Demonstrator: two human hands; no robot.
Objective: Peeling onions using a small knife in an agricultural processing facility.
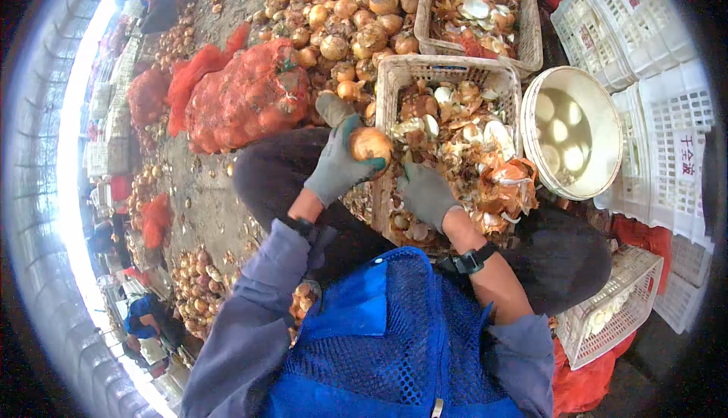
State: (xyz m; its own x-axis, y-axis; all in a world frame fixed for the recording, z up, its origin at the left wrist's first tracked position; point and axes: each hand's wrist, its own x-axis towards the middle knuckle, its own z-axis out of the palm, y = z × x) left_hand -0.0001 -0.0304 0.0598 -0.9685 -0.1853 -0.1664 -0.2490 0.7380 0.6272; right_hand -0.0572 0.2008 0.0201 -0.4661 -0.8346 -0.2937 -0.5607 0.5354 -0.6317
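Note:
My left hand (334, 168), in a grey glove with green fingertips, grips a brown-skinned onion (370, 145) near the left edge of the front crate. Close by on the right is my right hand (429, 197), gloved too, its fingers curled; whatever they may hold is hidden. Below and around the hands stands a pale plastic crate (385, 88) filled with onion skins (500, 183) and trimmings. A white bucket (528, 131) to the right of this crate holds peeled onions (559, 131) in cloudy liquid.
A second crate (531, 28) of skins stands behind the first. Loose onions (356, 16) pile up at the far left, beside a full red mesh sack (246, 96). White crates (667, 130) are stacked at the right; another crate (607, 308) with peeled onions sits near my right knee.

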